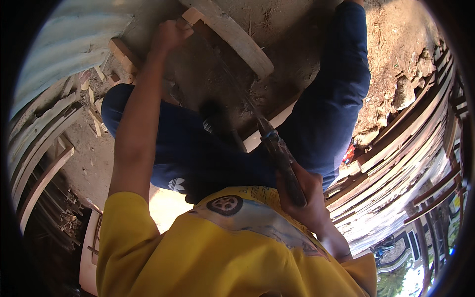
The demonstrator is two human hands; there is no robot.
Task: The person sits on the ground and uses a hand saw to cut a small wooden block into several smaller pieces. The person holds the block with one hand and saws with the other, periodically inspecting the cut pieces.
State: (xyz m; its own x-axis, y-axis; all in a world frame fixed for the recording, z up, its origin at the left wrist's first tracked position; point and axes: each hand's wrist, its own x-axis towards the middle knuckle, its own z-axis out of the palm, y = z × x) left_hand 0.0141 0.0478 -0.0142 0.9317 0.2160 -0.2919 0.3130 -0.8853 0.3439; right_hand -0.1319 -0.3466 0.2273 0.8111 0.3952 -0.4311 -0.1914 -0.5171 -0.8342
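Saw (269,136) between wide-open knees (349,74), edge (251,104) perhaps near block (192,15)

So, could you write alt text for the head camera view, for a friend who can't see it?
A person grips the dark handle of a long, thin tool in the right hand; the left hand is at a small wooden block beside a pale board. Stacked planks line the right side.

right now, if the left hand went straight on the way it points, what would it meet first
Probably the small wooden block right by the left hand's fingers, then the long pale board beyond; their relative heights are unclear.
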